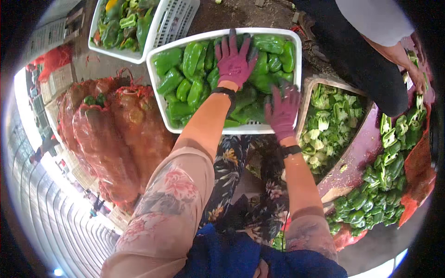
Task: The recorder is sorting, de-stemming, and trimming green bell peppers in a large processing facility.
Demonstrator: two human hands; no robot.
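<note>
Green bell peppers (191, 58) fill a white plastic crate (154, 103) in front of me. My left hand (235, 62), in a purple glove with dark fingertips, lies over the peppers near the crate's far side with its fingers spread. Nearer to me, my right hand (283, 113) wears a matching glove and rests at the crate's near right corner. Its fingers are apart and a little blurred, and I see nothing held in them. Whether either palm presses on the peppers is hidden.
Red mesh sacks (104, 134) stand on the left. Behind the main crate is another white crate (147, 54) of mixed peppers. At right are a crate of cut pepper pieces (331, 120), a pile of peppers (371, 199) and another person's hand (415, 74).
</note>
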